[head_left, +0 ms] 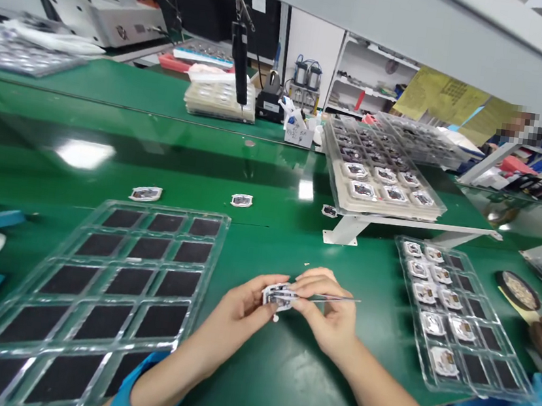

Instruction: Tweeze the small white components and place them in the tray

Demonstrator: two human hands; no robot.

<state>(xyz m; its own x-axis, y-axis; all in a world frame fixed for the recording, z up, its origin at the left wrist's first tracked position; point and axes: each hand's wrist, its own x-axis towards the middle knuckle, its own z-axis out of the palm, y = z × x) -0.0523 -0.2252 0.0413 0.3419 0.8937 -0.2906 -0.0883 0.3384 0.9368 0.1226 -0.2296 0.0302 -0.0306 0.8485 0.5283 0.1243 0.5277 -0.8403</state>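
White-framed electronic module sits firmly pinched by the left hand for steadiness, while the right hand grips slim steel tweezers close against it, above the green bench.

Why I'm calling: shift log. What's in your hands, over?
Left hand pinching small part. Right hand holding tweezers, tips at part. Nothing blocking hands.

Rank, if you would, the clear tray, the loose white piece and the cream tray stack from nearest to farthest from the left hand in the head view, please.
From the left hand:
1. Clear tray with black cells, just to its left.
2. Loose white piece, straight ahead, beyond the tray.
3. Cream tray stack, farthest ahead, at the back.
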